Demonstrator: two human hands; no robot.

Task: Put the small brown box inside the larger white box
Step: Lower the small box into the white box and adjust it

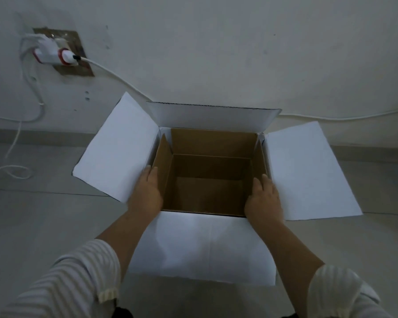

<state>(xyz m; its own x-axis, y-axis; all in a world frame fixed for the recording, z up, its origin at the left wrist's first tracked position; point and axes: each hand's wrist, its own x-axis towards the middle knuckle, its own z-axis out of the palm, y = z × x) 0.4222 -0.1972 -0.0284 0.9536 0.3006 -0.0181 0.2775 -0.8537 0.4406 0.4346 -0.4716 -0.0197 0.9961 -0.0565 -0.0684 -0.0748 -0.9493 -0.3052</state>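
The larger white box (120, 148) stands on the floor against the wall with all its flaps spread open. The small brown box (211, 143) sits down inside the white box, its top open and its side flaps upright. My left hand (147, 191) presses flat against the outside of the brown box's left wall. My right hand (264, 198) presses against its right wall, so the brown box is held between both hands. The inside of the brown box looks empty.
A wall socket (60, 53) with white plugs is at the upper left. A white cable (115, 74) runs from it behind the box along the wall. More cable (9, 171) lies looped on the tiled floor at the left.
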